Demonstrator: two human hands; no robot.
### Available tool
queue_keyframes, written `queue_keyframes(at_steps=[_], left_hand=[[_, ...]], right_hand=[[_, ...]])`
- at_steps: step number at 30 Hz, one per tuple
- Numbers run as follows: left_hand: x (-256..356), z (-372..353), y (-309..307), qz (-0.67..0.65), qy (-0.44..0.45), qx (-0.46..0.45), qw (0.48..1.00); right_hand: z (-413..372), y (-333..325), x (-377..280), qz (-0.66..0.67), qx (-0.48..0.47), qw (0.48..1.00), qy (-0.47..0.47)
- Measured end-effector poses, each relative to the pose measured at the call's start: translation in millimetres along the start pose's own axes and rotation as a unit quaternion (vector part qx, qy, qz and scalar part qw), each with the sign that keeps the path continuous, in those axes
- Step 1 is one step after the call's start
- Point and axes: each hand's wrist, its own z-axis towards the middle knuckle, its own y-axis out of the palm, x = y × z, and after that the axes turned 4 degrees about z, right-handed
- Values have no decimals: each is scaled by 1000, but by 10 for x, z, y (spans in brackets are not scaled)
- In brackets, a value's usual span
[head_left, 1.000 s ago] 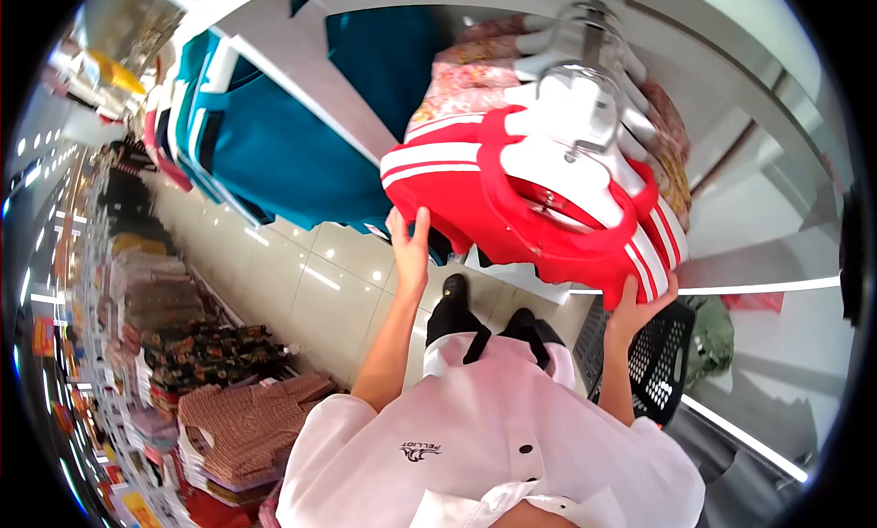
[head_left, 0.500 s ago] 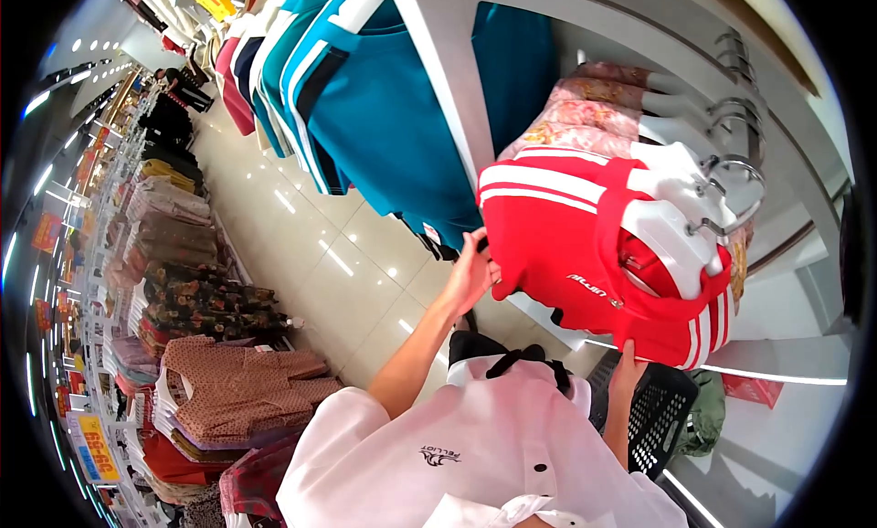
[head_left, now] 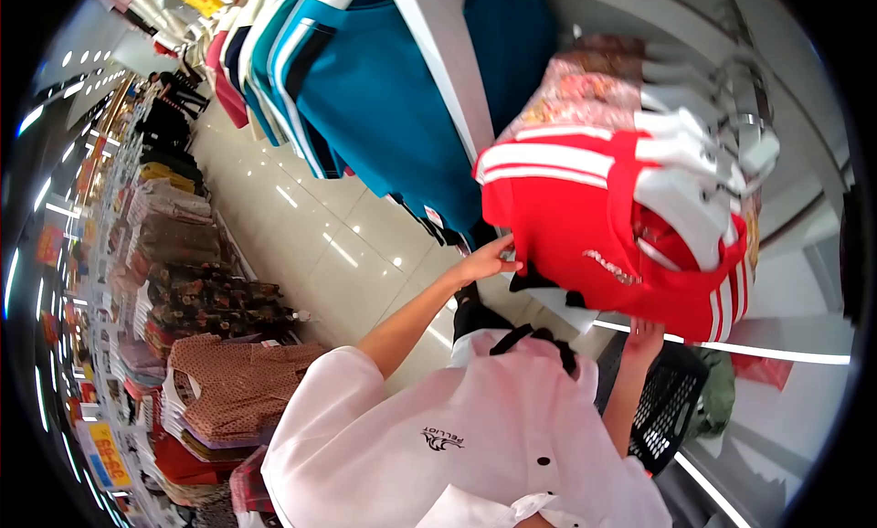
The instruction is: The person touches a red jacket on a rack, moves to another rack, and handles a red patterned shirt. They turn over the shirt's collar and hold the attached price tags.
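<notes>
Your left hand (head_left: 489,263) is at the lower left corner of the red shirt (head_left: 566,217). Thumb and fingertips are closed on the hem there, so the garment lies just to the right of the grasp and rises away from it.

Your right hand (head_left: 644,334) is under the shirt's lower right edge, with the fingers pointing up and touching the fabric. The cloth hides the fingertips, so I cannot tell whether that hand is clenched on the hem or only resting against it.

The red shirt has white stripes on its sleeves and pale lettering on the chest. It hangs on a white hanger (head_left: 681,195) at the front of a row, on the right side of the scene. It is spread between your two hands.

A floral garment (head_left: 585,94) hangs directly behind it. Teal shirts (head_left: 393,117) hang to the left of that, on the far side. A black basket (head_left: 667,409) sits near you, below the right hand. Stacks of folded clothes (head_left: 228,391) line the shelves well apart on the left, across the tiled floor (head_left: 311,245).
</notes>
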Motion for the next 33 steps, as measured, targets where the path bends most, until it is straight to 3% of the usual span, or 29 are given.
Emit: queue_keyframes(at_steps=[2, 3, 5, 9, 11, 13, 15, 18, 21, 22, 24, 25, 27, 30, 33], left_hand=[[-176, 41, 89, 27, -9, -2, 1000], [-296, 83, 84, -10, -58, 8, 998], [-410, 153, 109, 24, 12, 112, 993], [-319, 205, 13, -94, -48, 254, 961], [-216, 156, -40, -28, -35, 205, 978], [-148, 134, -12, -53, 14, 150, 987], [0, 151, 26, -63, -4, 94, 994], [-52, 208, 120, -76, 4, 63, 995], [-363, 226, 224, -55, 11, 30, 998], [-365, 178, 319, -37, 0, 82, 996], [-614, 152, 304, 15, 6, 184, 983], [-485, 27, 312, 62, -59, 217, 972], [-811, -1, 364, 54, 65, 334, 939], [-516, -354, 472, -38, 45, 367, 928], [-592, -684, 580, -68, 16, 380, 922]], right_hand=[[80, -86, 124, -28, 8, 999, 30], [80, -96, 126, -38, -3, 999, 31], [-134, 103, 49, -65, -12, 996, -53], [-300, 182, -64, -25, -14, 993, -111], [-292, 139, -119, -56, -20, 989, -136], [-275, 119, -211, -48, -47, 986, -154], [-112, -37, -192, -24, -59, 986, -156], [-123, 123, -180, 42, -60, 995, -68], [-71, 64, -6, 43, -80, 995, -39], [-148, 123, 30, 32, -89, 995, -44], [-53, -35, 217, 65, 18, 997, 30], [27, -165, 340, 55, 55, 993, 91], [422, -759, 732, 31, 44, 971, 231], [129, -443, 964, -38, 166, 919, 357], [123, -339, 1119, -65, 137, 898, 413]])
